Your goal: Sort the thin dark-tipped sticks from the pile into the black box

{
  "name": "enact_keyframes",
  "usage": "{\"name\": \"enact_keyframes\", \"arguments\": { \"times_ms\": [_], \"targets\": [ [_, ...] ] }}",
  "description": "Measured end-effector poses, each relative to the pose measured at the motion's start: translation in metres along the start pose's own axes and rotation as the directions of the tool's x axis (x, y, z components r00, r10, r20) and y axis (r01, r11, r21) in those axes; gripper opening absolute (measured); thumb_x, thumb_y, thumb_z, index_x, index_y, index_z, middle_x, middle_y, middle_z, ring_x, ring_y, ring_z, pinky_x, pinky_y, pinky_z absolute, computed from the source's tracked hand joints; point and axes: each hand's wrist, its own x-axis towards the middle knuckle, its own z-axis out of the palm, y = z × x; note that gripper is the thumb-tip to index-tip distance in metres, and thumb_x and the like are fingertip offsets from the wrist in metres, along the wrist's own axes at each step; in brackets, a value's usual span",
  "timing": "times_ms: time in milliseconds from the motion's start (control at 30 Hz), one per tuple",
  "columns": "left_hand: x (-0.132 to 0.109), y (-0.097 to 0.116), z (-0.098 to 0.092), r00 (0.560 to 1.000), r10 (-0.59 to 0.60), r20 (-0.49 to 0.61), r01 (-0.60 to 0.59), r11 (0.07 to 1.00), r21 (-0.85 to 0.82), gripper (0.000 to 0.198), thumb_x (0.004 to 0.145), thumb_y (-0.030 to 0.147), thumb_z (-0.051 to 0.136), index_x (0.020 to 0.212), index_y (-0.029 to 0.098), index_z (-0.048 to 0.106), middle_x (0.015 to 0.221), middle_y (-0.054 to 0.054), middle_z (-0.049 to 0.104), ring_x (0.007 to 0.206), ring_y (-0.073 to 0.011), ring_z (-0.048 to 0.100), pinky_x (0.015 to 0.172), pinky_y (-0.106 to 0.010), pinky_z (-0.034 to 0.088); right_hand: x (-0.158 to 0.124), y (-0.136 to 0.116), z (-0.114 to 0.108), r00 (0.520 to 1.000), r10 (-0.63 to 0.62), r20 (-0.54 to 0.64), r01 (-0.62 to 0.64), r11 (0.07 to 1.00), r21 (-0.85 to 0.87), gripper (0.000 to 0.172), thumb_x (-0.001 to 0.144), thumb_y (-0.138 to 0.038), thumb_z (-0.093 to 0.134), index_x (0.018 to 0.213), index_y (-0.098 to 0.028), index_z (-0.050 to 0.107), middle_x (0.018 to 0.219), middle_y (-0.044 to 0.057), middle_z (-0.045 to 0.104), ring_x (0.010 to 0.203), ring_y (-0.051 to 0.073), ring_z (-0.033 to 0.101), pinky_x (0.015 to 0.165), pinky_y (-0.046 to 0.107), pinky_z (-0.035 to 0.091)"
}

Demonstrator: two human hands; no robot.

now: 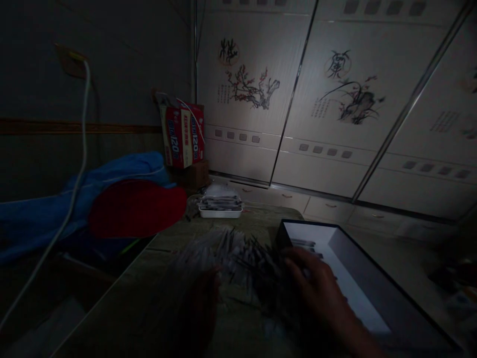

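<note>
A loose heap of thin sticks, pen-like in shape, lies on the table; its left part holds clear, pale pieces point(201, 253) and its right part dark ones point(257, 256). At the near side of the pale pieces is my left hand point(204, 298), in deep shadow, its fingers curled together. My right hand point(316, 278) reaches over the left wall of an open box point(367, 268) with a white inside, fingers bent and closed. Whatever either hand holds is too dark to make out. A few thin sticks point(303, 243) lie inside the box at its far end.
A white tray point(220, 214) full of similar sticks stands at the table's far edge. Left of the table point(156, 263) are a red oval thing point(137, 209) and blue cloth point(122, 166). A white cable point(84, 144) hangs from the wall. Red cartons point(182, 136) stand by sliding doors point(249, 114).
</note>
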Motion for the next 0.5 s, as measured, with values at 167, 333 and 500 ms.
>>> {"name": "enact_keyframes", "arguments": {
  "times_ms": [167,333,500],
  "targets": [
    [0.005,0.006,-0.012,1.000,0.007,0.022,-0.007,0.999,-0.032,0.037,0.087,0.045,0.045,0.102,0.018,0.066,0.057,0.003,0.060,0.050,-0.0149,0.058,0.051,-0.025,0.049,-0.057,-0.017,0.086,0.988,-0.020,0.152,0.003,0.994,0.111,0.024,0.087,-0.030,0.052,0.104,-0.023,0.067,0.099,0.006,0.072,0.088,0.020,0.068,0.072,0.026,0.054],
    [0.011,0.005,-0.015,0.997,-0.060,-0.037,0.059,0.998,-0.028,0.039,0.087,0.046,0.045,0.104,0.016,0.064,0.060,0.003,0.059,0.052,-0.0149,0.058,0.053,-0.024,0.050,-0.057,-0.008,0.142,0.992,0.009,0.123,0.008,0.991,-0.132,0.035,0.079,-0.009,0.050,0.109,-0.020,0.064,0.104,0.010,0.070,0.094,0.022,0.066,0.079,0.029,0.051],
    [0.009,-0.006,-0.012,0.999,-0.016,0.047,0.017,1.000,-0.017,0.039,0.088,0.046,0.043,0.105,0.017,0.064,0.059,0.003,0.059,0.052,-0.0150,0.057,0.053,-0.025,0.049,-0.023,-0.017,0.155,0.984,-0.012,0.176,0.073,0.935,-0.346,0.033,0.078,-0.002,0.047,0.097,-0.021,0.066,0.096,0.009,0.066,0.091,0.022,0.062,0.076,0.030,0.047]
  ]
}}
